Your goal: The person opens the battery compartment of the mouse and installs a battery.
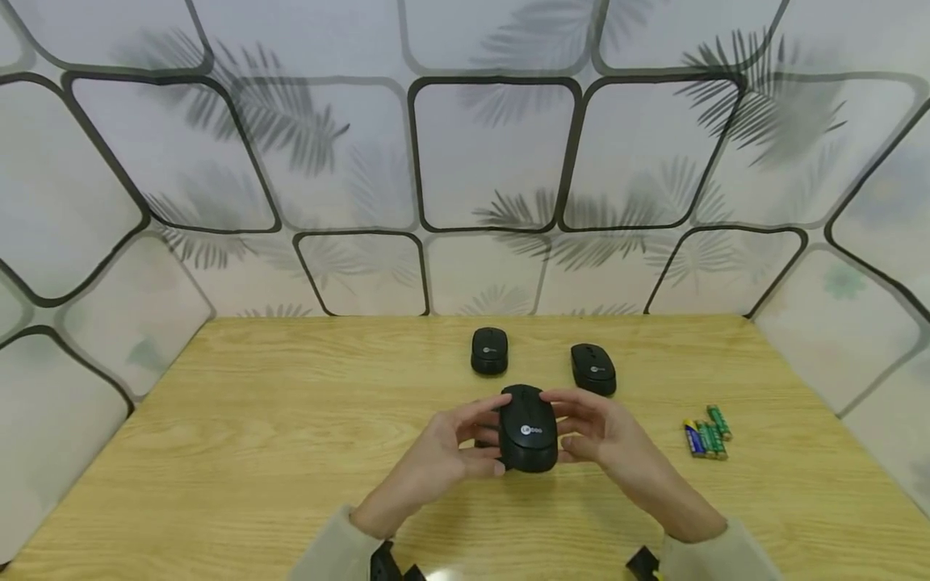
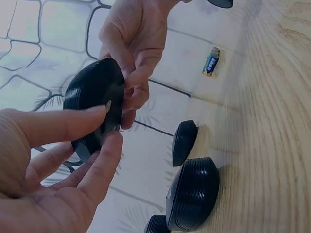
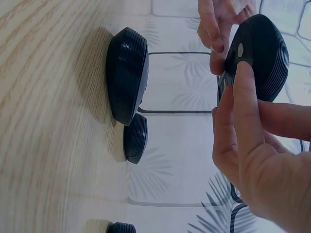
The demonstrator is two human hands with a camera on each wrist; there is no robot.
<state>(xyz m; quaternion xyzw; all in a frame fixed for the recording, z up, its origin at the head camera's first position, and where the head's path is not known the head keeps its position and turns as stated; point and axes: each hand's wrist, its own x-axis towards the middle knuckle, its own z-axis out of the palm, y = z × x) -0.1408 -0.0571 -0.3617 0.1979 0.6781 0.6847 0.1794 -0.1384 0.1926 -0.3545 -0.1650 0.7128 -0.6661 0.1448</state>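
A black computer mouse (image 1: 528, 428) with a pale logo is held up above the table between both hands, logo side toward the head camera. My left hand (image 1: 446, 452) grips its left side, thumb and fingers on the shell. From the other side, my right hand (image 1: 610, 436) holds it with thumb and fingertips. In the right wrist view the underside of the held mouse (image 3: 260, 58) shows a small round light spot. Another black mouse (image 2: 194, 194) rests on the table close by; in the head view it is mostly hidden behind the left hand and the held mouse.
Two more black mice, a left one (image 1: 490, 351) and a right one (image 1: 593, 369), lie farther back on the wooden table (image 1: 305, 420). Several small batteries (image 1: 710, 440), green and blue, lie at the right. A patterned cloth wall (image 1: 494, 161) stands behind the table.
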